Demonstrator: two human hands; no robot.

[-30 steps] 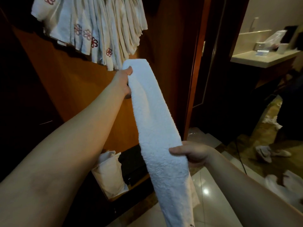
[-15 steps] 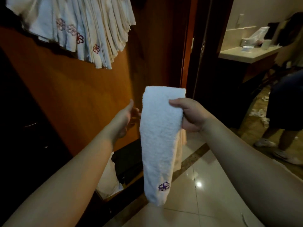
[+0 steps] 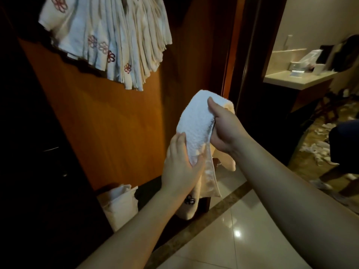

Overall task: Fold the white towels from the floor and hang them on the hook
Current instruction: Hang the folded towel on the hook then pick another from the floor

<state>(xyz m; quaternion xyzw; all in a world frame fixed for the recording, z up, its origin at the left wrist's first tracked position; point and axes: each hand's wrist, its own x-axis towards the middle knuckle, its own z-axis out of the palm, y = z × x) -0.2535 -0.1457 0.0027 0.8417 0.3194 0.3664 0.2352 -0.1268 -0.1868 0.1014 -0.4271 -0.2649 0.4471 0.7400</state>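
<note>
White bag [image 3: 119, 205] sitting open-topped on the floor at the foot of the wooden panel [image 3: 116, 121]; pale crumpled material showing at its mouth, contents otherwise not readable

Folded towel [image 3: 198, 125] being held up in mid-air in front of the panel, doubled over at the top, its two ends hanging down; a dark flower emblem [image 3: 189, 199] showing near the lower end

Right hand [image 3: 223, 129] gripping the towel near its top fold, thumb lying across the front face, fingers wrapped behind and hidden by the cloth

Left hand [image 3: 181, 167] lying against the lower part of the towel, fingers [image 3: 196, 165] close together and curling round the cloth's edge, thumb up along the left side

Bunch of hung towels [image 3: 116, 39] hanging above left against the panel, several with flower emblems; the hook itself is hidden by them

Tiled floor [image 3: 242, 239] below, glossy. Table [image 3: 297, 79] at far right carrying small items too blurred to name. Scattered white cloths [image 3: 314, 150] lying on the floor beyond the doorway
</note>
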